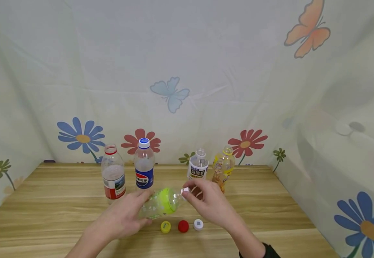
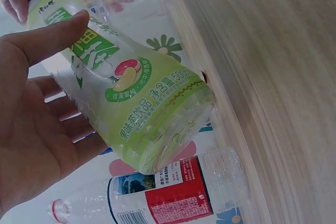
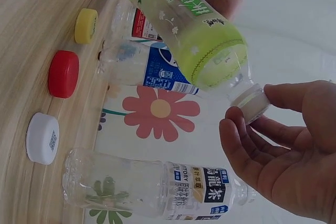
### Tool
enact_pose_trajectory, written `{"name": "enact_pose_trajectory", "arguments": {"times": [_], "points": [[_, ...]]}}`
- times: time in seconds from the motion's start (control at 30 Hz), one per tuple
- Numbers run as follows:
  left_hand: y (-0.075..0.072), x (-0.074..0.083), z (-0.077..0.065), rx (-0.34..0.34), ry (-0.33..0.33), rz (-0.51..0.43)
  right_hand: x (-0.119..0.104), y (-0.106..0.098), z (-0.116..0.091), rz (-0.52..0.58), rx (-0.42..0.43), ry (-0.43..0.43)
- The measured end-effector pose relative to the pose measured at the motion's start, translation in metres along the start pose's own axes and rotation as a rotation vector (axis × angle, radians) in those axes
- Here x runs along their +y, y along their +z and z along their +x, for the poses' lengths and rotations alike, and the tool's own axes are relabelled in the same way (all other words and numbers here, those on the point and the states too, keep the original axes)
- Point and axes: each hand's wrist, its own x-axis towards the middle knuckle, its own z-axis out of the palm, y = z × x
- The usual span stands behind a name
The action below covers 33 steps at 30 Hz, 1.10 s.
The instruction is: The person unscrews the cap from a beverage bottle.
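Observation:
A clear bottle with a light green label [image 1: 166, 201] is held tilted over the table, its neck toward the right. My left hand [image 1: 122, 215] grips its body, thumb across the label in the left wrist view. At the neck, my right hand [image 1: 211, 202] pinches the white cap [image 3: 251, 103] between thumb and fingers. The cap sits at the mouth of the bottle. Below the hands, a yellow cap [image 1: 166, 227], a red cap [image 1: 183, 226] and a white cap with a printed square [image 1: 198, 224] lie in a row on the table.
Behind stand an uncapped red-labelled bottle [image 1: 113, 179], a cola bottle [image 1: 144, 165] with a blue-and-white cap, an uncapped oolong tea bottle [image 1: 198, 166] and an uncapped yellow-ringed bottle [image 1: 223, 165]. A flowered cloth [image 1: 187, 125] hangs behind the wooden table [image 1: 61, 193].

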Motion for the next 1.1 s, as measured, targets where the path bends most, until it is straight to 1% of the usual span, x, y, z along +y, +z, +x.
{"name": "enact_pose_trajectory", "arguments": {"times": [0.3,0.53,0.8,1.0,1.1], "points": [[0.0009,-0.0019,0.0006,-0.001,0.010,-0.003,-0.0012,-0.0013,-0.0015,0.024,-0.028,-0.033],[0.0010,-0.0024,0.0007,-0.002,0.011,0.001,-0.0021,-0.0020,-0.0014,0.017,-0.036,-0.047],[0.0010,-0.0027,0.0006,-0.007,0.006,-0.007,-0.0017,-0.0025,-0.0010,0.024,-0.047,-0.014],[0.0017,-0.0035,0.0004,0.002,0.019,0.006,-0.0005,-0.0016,-0.0007,0.015,0.001,0.028],[0.0022,-0.0039,0.0004,0.004,0.019,0.014,0.0005,-0.0011,0.0001,0.003,-0.007,0.031]]}}
